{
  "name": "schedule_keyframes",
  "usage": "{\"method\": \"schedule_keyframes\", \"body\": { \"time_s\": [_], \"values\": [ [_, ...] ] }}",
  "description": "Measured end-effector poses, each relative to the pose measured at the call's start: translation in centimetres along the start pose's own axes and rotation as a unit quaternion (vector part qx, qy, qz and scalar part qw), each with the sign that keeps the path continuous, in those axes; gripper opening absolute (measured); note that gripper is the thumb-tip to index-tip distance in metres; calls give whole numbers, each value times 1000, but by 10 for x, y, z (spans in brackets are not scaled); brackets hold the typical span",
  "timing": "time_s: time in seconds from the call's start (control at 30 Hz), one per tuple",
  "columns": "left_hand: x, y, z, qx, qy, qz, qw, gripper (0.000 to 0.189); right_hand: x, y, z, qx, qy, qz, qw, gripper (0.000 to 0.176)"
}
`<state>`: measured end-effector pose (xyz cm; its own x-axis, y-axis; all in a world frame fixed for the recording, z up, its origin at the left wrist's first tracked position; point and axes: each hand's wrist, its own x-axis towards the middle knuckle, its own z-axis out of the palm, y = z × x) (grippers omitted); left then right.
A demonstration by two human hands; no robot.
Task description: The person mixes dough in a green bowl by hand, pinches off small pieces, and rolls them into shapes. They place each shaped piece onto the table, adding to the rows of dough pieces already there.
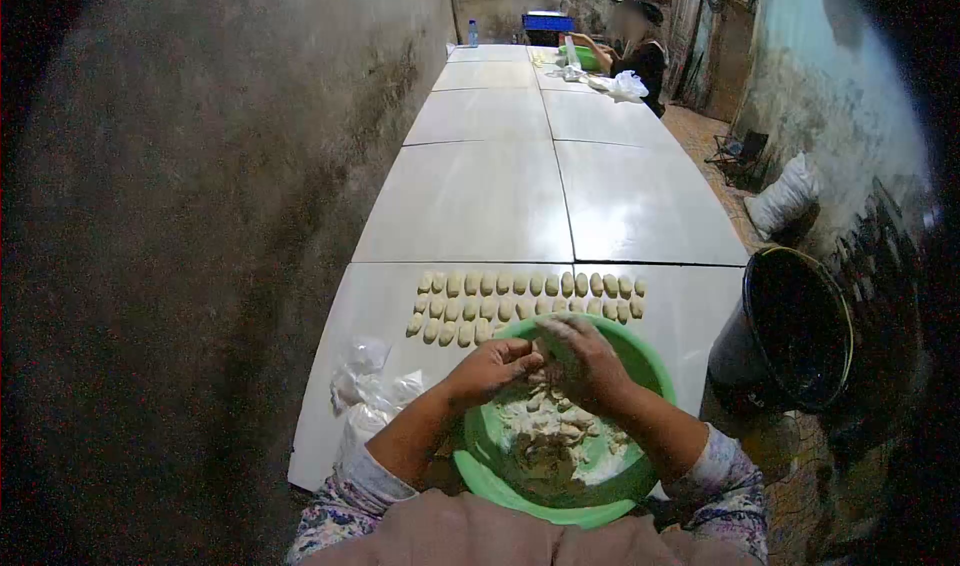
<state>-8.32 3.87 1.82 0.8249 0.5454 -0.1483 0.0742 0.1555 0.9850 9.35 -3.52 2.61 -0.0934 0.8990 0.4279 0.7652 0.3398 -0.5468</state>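
Note:
My left hand (pixel 495 368) and my right hand (pixel 588 361) meet over the far half of a green basin (pixel 652 351). The left fingers and thumb are pinched together at a small pale piece of dough (pixel 541 354), mostly hidden between the hands. Curved over it from the right, my floury right hand closes against the same piece; its palm side is out of sight. Inside the basin lie white flour (pixel 600 466) and several loose lumps of dough (pixel 572 428). Beyond the rim, small oval dough pieces (pixel 520 284) are laid out in rows on the white table (pixel 460 201).
Crumpled clear plastic bags (pixel 368 381) lie left of the basin. A large black bucket (pixel 775 336) stands by the table's right edge. At the far end, a person (pixel 640 56) works beside another green basin (pixel 580 58). A white sack (pixel 785 198) leans against the right wall.

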Motion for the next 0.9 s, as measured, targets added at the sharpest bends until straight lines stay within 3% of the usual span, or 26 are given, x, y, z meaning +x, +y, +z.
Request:
{"method": "schedule_keyframes", "body": {
  "time_s": [0.13,0.27,0.37,0.43,0.57,0.6,0.7,0.73,0.8,0.83,0.9],
  "values": [
    [4,-8,-3,34,-4,6,999,31,3,-2,-6,4,-74,-1,997,45],
    [4,-12,-1,29,33,11,999,33,1,2,-1,-13,-74,1,997,46],
    [9,-25,-8,23,39,26,999,34,3,1,2,75,-53,-8,996,41],
    [5,-15,-8,84,35,-16,996,34,5,-3,-3,37,-105,-11,994,37],
    [11,-27,-15,79,26,-11,997,31,3,-5,-5,46,-95,-6,994,34],
    [12,-27,-8,12,22,9,1000,29,3,-6,-5,45,-95,-6,994,34],
    [10,-27,-7,-24,17,10,1000,28,2,-6,-2,52,-130,21,990,34],
    [10,-24,-8,-4,29,-44,999,26,-1,1,6,182,-91,36,978,35],
    [9,-20,-7,36,18,4,999,27,-1,3,3,379,-55,104,918,37],
    [8,-19,-6,75,8,52,996,28,1,7,1,379,-56,104,918,37],
    [8,-15,2,22,27,37,999,30,3,16,-1,307,-49,108,944,36]
  ]
}}
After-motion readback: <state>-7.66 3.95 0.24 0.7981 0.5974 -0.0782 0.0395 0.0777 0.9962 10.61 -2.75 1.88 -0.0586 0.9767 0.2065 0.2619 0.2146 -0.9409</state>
